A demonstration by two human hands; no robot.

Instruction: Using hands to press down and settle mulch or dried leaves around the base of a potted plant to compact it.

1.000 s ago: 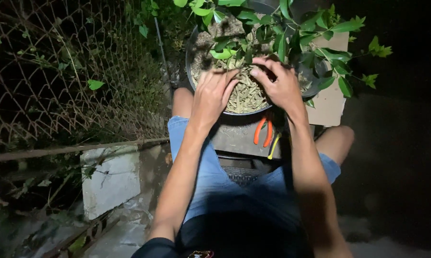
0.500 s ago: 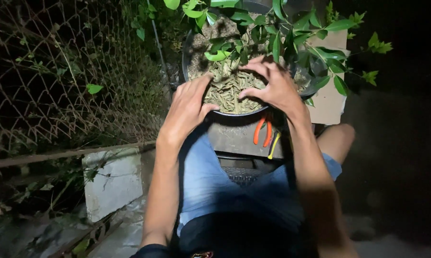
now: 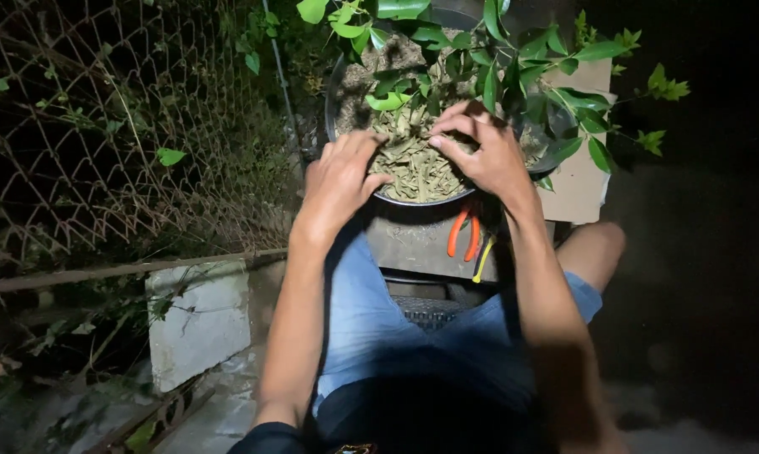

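Only the head view here, looking straight down at night with a light on the scene. Both hands are in a round dark pot (image 3: 351,172) that sits on a small grey bench (image 3: 413,240) just past the person's knees. The pot is topped with dry, pale leaf litter (image 3: 417,164), and a leafy green plant (image 3: 497,59) grows out of it.

The left hand (image 3: 341,181) lies open, palm down, fingers spread on the near left rim, touching the litter. The right hand (image 3: 480,151) is curled, fingertips pinching at the litter near the plant's base; can't tell if it actually grips a piece.

Orange-handled pliers (image 3: 463,235) and a yellow-handled tool (image 3: 483,261) lie on the bench just below the pot. A chain-link fence (image 3: 102,126) runs along the left, with a concrete block (image 3: 198,324) under it.
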